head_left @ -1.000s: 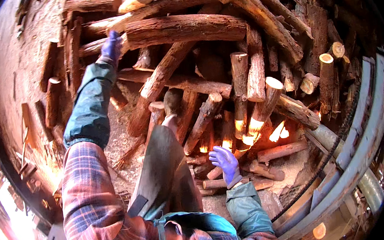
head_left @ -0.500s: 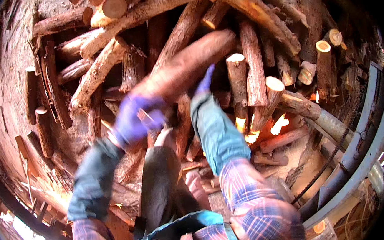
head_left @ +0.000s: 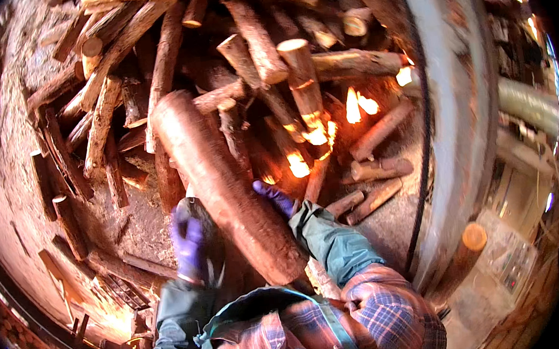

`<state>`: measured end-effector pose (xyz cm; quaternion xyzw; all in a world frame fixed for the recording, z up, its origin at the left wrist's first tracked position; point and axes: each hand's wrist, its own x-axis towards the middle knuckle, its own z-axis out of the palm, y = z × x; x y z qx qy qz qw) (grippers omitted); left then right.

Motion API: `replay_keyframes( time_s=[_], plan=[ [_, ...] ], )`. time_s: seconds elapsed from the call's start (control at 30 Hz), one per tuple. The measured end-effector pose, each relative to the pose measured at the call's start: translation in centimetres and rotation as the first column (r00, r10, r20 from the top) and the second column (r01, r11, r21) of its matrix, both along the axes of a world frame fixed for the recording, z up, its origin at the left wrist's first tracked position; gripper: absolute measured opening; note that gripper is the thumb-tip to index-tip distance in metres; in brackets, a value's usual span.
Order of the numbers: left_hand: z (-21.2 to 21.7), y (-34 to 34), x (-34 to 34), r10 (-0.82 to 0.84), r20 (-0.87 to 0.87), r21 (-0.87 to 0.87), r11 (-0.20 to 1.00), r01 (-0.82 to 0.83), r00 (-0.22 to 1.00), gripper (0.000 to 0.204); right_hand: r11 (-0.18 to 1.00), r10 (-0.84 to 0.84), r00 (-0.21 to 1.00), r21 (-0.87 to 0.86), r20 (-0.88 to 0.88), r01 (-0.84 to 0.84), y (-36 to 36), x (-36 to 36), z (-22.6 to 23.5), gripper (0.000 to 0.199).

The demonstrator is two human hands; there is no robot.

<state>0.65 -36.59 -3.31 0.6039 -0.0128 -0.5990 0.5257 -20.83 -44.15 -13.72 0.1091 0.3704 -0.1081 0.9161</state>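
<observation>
A thick reddish log [head_left: 224, 186] is held between both hands, its long axis running from the upper left, away from the body, down to the lower right, where its cut end lies close against the chest. The left hand [head_left: 189, 242], in a purple glove, is set against the log's left flank near the lower half; whether its fingers are curled under the wood cannot be told, since the hand is blurred. The right hand [head_left: 275, 198], also gloved in purple, is laid flat and open on the log's right side, slightly farther up its length, and so is nearer the middle of the log. Ahead of the far end a heap of stacked logs [head_left: 262, 56] is piled in crossing directions, with flames [head_left: 316, 135] seen between the pieces just right of the held log. A grey curved wall [head_left: 461, 125] rises on the right, and thinner sticks [head_left: 368, 196] lie on the ground beside the right forearm.
</observation>
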Motion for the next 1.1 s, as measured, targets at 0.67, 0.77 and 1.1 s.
replay_keyframes(
  time_s=[0.67,0.77,1.1],
  plan=[
    [26.2,-4.9,-43.6,-0.474,0.118,-0.896,0.328,0.300,0.873,0.069,-0.122,-0.284,0.648,-0.643,-0.707,-0.756,-3.8,-38.7,51.5,0.080],
    [25.4,0.1,-45.7,-0.606,0.580,-0.695,-0.019,0.719,0.545,0.052,-0.204,-0.523,0.449,-0.405,-0.725,-0.891,-3.7,-46.5,47.4,0.093],
    [10.6,13.1,-41.3,-0.884,0.437,-0.336,0.008,0.942,0.163,0.037,-0.161,-0.744,0.268,-0.225,-0.612,-0.961,-0.8,-48.8,39.0,0.078]
  ],
)
